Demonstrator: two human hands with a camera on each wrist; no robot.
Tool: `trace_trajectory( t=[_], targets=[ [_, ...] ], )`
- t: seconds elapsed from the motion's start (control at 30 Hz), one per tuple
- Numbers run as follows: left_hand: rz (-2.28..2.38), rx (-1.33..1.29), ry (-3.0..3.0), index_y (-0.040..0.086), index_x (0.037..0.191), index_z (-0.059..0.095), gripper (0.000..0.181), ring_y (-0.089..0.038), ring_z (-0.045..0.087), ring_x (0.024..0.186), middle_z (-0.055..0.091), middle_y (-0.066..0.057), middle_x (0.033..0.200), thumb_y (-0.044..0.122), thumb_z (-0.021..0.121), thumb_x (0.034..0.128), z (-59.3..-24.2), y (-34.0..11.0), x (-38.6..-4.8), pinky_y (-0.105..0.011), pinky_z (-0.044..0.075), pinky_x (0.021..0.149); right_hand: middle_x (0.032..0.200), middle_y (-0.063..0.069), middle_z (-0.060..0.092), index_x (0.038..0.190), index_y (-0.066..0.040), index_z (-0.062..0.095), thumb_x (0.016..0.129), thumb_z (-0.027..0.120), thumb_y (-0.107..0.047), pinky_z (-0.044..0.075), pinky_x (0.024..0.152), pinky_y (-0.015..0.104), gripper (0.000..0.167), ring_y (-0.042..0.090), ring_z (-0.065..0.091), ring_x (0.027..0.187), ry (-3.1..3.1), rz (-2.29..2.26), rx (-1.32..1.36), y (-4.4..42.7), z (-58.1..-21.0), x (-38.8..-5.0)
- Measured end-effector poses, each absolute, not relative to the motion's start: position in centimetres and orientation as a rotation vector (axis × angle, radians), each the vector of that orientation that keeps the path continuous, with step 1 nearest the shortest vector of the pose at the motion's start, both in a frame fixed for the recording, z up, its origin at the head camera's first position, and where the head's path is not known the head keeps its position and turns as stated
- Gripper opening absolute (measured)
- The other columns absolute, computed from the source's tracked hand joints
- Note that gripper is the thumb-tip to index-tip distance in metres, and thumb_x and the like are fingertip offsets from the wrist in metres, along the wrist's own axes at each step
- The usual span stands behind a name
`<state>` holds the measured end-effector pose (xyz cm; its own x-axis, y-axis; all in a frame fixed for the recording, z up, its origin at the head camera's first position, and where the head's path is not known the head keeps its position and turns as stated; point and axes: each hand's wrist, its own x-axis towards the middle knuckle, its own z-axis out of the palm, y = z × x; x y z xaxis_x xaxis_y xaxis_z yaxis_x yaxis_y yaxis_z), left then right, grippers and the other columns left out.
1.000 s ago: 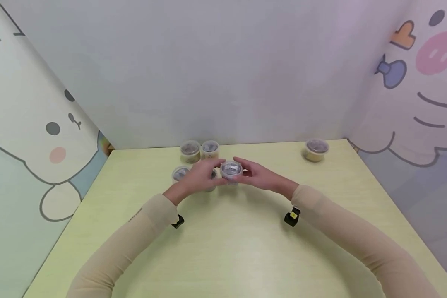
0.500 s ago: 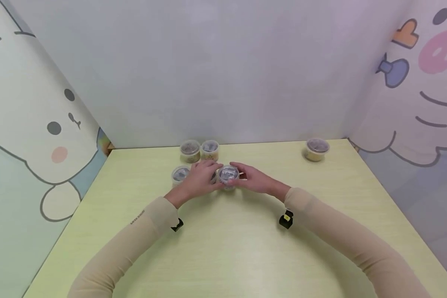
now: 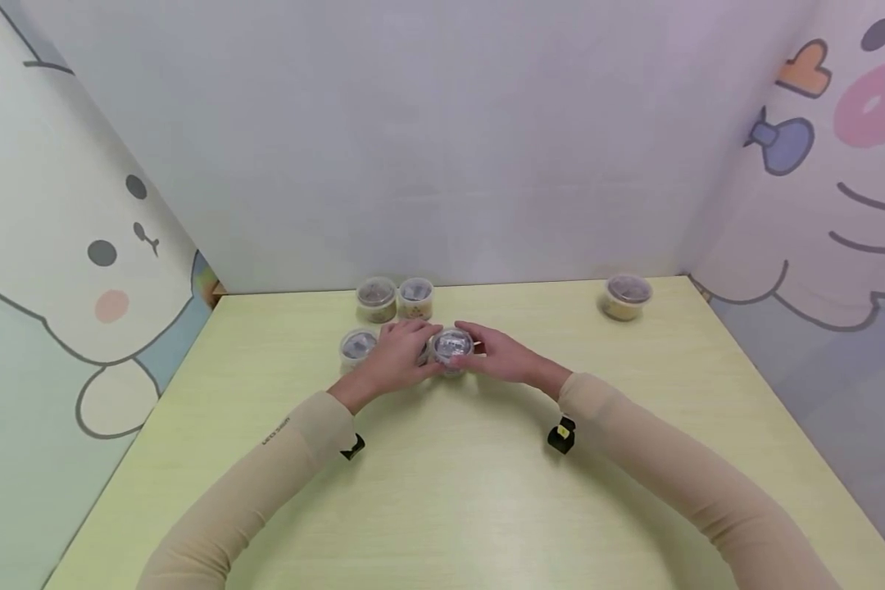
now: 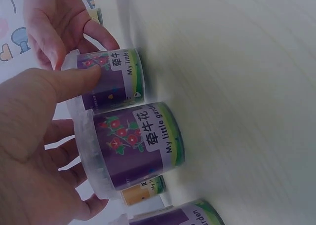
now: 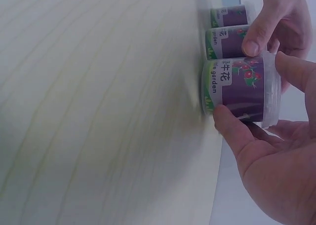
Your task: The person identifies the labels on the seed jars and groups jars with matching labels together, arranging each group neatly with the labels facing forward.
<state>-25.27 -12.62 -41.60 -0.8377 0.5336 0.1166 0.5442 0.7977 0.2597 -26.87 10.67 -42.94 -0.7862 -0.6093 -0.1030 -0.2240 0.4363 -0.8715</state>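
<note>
A clear-lidded plastic tub [image 3: 453, 342] with a purple "My little garden" flower label stands upright on the table between both hands. My right hand [image 3: 507, 357] grips it from the right, thumb low on its front. From the left, my left hand [image 3: 397, 357] holds the same tub, its thumb [image 4: 81, 82] across the label. Under the left palm is a matching purple tub [image 4: 133, 151], beside the held one and mostly hidden in the head view. Another lidded tub [image 3: 357, 344] completes the row at the left, partly behind the left hand.
Two lidded tubs stand behind the row by the back wall, a wider one [image 3: 376, 299] and a narrower one [image 3: 416, 299]. A yellowish tub [image 3: 625, 297] is at the back right. Cartoon-printed panels flank the pale wooden table [image 3: 457, 492].
The tub between the hands has come down and slightly left, beside its neighbour. My right hand moved left with it; in the last half second almost nothing has shifted.
</note>
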Motion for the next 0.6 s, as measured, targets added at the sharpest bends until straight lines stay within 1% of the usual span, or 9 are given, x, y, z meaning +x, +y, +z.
trace_trajectory(
  t=[0.27,0.4,0.6],
  targets=[
    [-0.424,-0.886,-2.961,0.004,0.143,0.056,0.067,-0.034,0.049,0.131,0.058,-0.014,0.139,0.040,0.077,0.0904,-41.46,-12.35,-25.26,-0.054,0.036,0.106,0.140,0.014,0.054,0.160,-0.004,0.026,0.099,0.068,-0.037,0.048,0.103,0.046,0.081,0.032,0.053,0.129,2.318,-1.278,-0.700,10.81,-43.21,-27.11],
    [-0.459,-0.887,-2.950,0.003,0.142,0.056,0.066,-0.034,0.050,0.130,0.058,-0.016,0.138,0.039,0.078,0.0900,-41.58,-12.34,-25.26,-0.055,0.037,0.108,0.138,0.014,0.056,0.159,-0.003,0.027,0.099,0.067,-0.036,0.046,0.104,0.048,0.080,0.034,0.053,0.129,2.334,-1.265,-0.716,10.79,-43.20,-27.13],
    [-0.563,-0.906,-2.925,0.001,0.140,0.056,0.065,-0.035,0.050,0.129,0.059,-0.018,0.136,0.035,0.079,0.0899,-42.31,-12.47,-25.33,-0.055,0.033,0.112,0.138,0.015,0.056,0.159,-0.001,0.027,0.101,0.066,-0.036,0.044,0.106,0.049,0.078,0.035,0.052,0.131,2.363,-1.219,-0.736,10.65,-43.12,-26.94]
  ],
)
